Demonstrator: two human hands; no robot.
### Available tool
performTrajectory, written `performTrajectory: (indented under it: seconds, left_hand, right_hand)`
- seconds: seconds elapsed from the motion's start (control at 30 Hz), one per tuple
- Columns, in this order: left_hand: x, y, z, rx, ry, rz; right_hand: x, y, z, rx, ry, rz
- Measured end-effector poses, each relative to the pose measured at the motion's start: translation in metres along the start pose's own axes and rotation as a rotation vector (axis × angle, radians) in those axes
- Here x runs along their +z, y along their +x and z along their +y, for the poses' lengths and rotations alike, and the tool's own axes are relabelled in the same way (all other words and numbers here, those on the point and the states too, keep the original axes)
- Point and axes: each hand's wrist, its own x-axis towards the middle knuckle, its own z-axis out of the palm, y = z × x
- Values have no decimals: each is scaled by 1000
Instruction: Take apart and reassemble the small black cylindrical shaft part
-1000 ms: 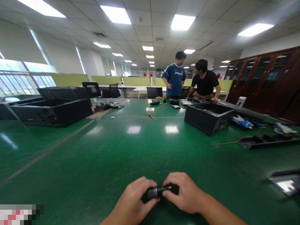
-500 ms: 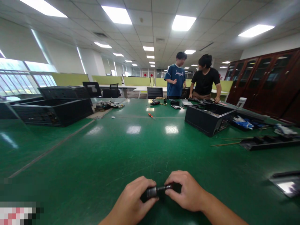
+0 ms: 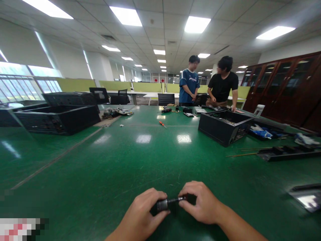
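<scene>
Dark cylindrical part (image 3: 162,205) held crosswise between my two hands, over the near table (image 3: 150,164).
My left hand (image 3: 144,209) is clamped round its thick body, thumb below, fingers above; the slim shaft (image 3: 172,201) points toward my right hand (image 3: 202,205), whose thumb and fingertip pinch the bright end. Farther off: a black case (image 3: 213,129), right; then an orange screwdriver (image 3: 162,124).

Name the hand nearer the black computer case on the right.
Right. The right hand is nearer the camera than the black computer case, slightly to its left; the left hand is farther left, holding a dark cylindrical piece.
</scene>
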Motion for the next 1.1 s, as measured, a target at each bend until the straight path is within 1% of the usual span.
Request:
performTrajectory:
  seconds: [0.33, 0.6, 0.7, 0.77, 0.8, 0.83, 0.9, 0.97, 1.1]
  left_hand:
    - [0, 0, 3, 4, -12, 2]
    - [1, -1, -2, 18, 3, -25]
    - [1, 0, -3, 0, 41, 2]
    - [1, 1, -2, -45, 65, 24]
    - [1, 1, -2, -79, 66, 21]
    - [0, 2, -1, -118, 60, 9]
    - [-2, 4, -2, -206, 30, -31]
    - [-4, 6, -7, -301, -7, -37]
    - [-10, 9, -25, -466, -89, 36]
  right_hand:
    - [-3, -2, 2, 17, -15, -12]
    - [-4, 0, 0, 21, -4, -16]
    - [-10, -1, 6, 36, 2, -27]
    - [-18, 0, 16, 75, 47, -56]
    - [-22, 0, 22, 118, 104, -43]
    - [-26, 1, 30, 176, 190, -24]
    - [-31, 2, 46, 304, 440, -12]
    - [-32, 2, 59, 339, 518, -37]
    - [-29, 2, 73, 367, 602, -63]
